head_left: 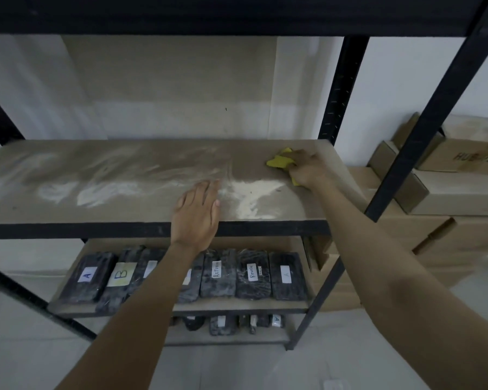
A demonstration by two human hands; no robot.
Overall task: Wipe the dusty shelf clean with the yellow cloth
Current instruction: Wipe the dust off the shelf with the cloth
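Two bare forearms reach up from the bottom of the frame. The wide brown dusty shelf board (pixel 124 175) spans the middle, streaked with pale dust. Below it, black wrapped packs with white labels (pixel 220 273) sit in a row. The left hand (pixel 196 215) lies flat, fingers straight, at centre. The right hand (pixel 307 168) grasps the crumpled yellow cloth (pixel 279 161) at centre right, against the board.

The left hand (pixel 196 213) is lying flat at frame centre with straight fingers; the right hand (pixel 307 170), at centre right, is curling its fingers, arm extended.
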